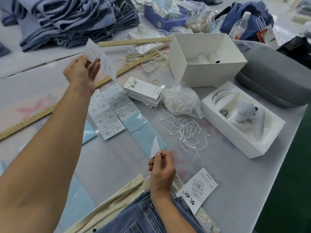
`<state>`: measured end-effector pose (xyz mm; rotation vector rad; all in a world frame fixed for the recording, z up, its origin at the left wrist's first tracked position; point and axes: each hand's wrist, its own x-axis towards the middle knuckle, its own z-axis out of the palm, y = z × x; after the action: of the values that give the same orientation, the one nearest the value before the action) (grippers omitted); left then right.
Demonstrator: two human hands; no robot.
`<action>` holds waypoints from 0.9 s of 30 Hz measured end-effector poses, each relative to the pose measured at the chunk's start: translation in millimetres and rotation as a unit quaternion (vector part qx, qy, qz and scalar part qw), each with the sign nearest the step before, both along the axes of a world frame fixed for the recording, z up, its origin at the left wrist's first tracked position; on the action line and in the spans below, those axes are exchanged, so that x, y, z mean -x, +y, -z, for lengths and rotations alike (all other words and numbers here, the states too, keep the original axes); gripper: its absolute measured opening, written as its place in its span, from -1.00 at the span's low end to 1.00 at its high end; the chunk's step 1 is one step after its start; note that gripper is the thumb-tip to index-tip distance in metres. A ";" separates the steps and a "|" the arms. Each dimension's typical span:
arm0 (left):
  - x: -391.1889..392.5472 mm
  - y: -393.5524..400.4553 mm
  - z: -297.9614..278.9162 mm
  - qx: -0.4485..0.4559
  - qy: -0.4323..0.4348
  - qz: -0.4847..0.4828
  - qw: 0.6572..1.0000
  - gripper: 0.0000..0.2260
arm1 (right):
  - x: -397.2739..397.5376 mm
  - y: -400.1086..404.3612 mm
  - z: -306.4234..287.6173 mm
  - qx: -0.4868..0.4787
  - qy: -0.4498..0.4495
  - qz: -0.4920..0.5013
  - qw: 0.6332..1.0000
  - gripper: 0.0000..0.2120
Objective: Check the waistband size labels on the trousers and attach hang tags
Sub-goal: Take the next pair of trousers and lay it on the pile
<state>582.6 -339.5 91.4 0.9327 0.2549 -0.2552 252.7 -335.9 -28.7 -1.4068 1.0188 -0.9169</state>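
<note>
free: bare table [223, 179] | blocked: white boxes [207, 59], string ties [188, 132]

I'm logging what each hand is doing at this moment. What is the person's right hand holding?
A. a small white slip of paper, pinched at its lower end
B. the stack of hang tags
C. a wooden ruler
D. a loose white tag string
A: the right hand pinches a small white slip between thumb and fingers above the jeans; the loose strings, hang-tag stack and ruler lie untouched on the table.
</note>
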 end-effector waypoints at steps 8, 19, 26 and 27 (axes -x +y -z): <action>106.3 74.8 42.8 -0.179 -0.111 0.133 0.968 -0.93 | -0.2 2.3 1.7 0.039 0.013 0.020 0.999 -0.93; 222.3 123.8 119.9 -0.335 -0.052 0.181 0.923 -0.53 | 0.2 8.0 -0.5 0.209 0.024 0.002 0.978 -0.90; 244.9 107.7 132.5 -0.339 -0.009 0.164 0.926 -0.88 | 2.6 12.1 -1.0 0.257 0.029 0.018 0.966 -0.93; 243.4 107.6 135.0 -0.347 -0.015 0.165 0.923 -0.88 | 2.3 11.9 1.7 0.265 0.029 0.023 0.963 -0.93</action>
<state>339.2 -231.9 -43.6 1.6880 0.1559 -0.4754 250.4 -324.0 -30.4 -1.8667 0.8857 -1.2499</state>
